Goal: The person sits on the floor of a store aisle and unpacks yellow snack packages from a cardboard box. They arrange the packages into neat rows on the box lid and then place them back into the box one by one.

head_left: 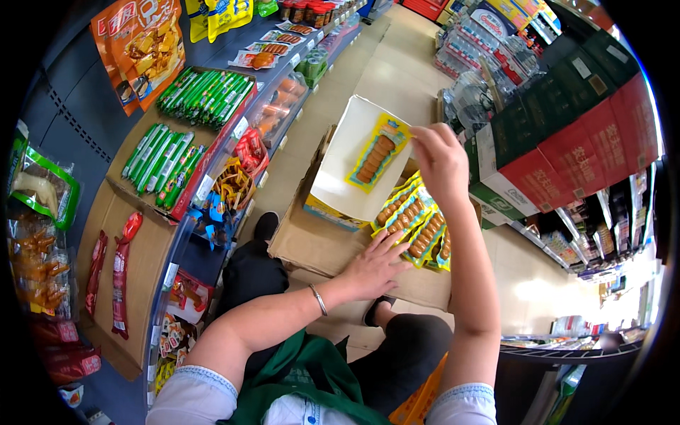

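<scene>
My right hand (443, 164) pinches the upper corner of a yellow and blue sausage packet (377, 154) whose clear window shows a row of brown sausages. That packet lies inside a white-lined open box (338, 170) with a yellow and blue outer side. Below it and to the right, several similar sausage packets (418, 228) lie side by side. My left hand (374, 266), a silver bangle on its wrist, rests with fingers spread on the near left edge of these packets. Box and packets are on a brown cardboard carton (306, 244).
Shelves along the left hold boxes of green-wrapped sticks (205, 98), red-wrapped sticks (121, 283) and hanging snack bags (138, 53). Stacked red and green cartons (581, 149) stand at right, with wrapped bottles (485, 42) behind. My knees flank the carton closely.
</scene>
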